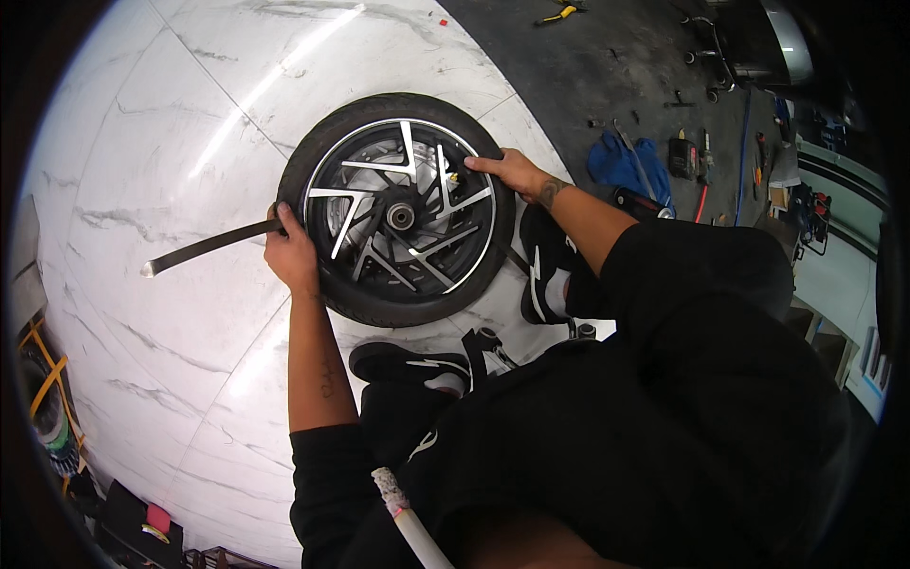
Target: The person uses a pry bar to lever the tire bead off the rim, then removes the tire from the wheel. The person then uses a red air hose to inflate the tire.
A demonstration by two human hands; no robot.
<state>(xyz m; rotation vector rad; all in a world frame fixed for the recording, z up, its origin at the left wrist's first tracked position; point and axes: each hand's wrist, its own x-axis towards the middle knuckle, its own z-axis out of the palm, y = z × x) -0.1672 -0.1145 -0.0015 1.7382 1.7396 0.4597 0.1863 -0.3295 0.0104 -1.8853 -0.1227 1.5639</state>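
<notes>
A wheel with a black tyre [332, 128] and a black-and-silver spoked rim [436, 228] is centred over the white marble-patterned floor. My left hand [292, 248] grips the tyre's left side, beside a long flat metal bar [204, 245] that sticks out leftward; whether my fingers also hold the bar is unclear. My right hand [507, 173] is wrapped over the upper right of the tyre, thumb reaching onto the rim. A dark strip [517, 261] shows behind the tyre's right edge. A lit cigarette [415, 522] with ash juts up from the bottom of the view.
My shoes [398, 360] stand below the wheel, near metal parts [488, 346]. The dark mat [540, 66] at upper right holds pliers [559, 15], a blue cloth [611, 161], a black case [682, 156] and several tools. Equipment with orange straps [52, 384] lies at the left edge.
</notes>
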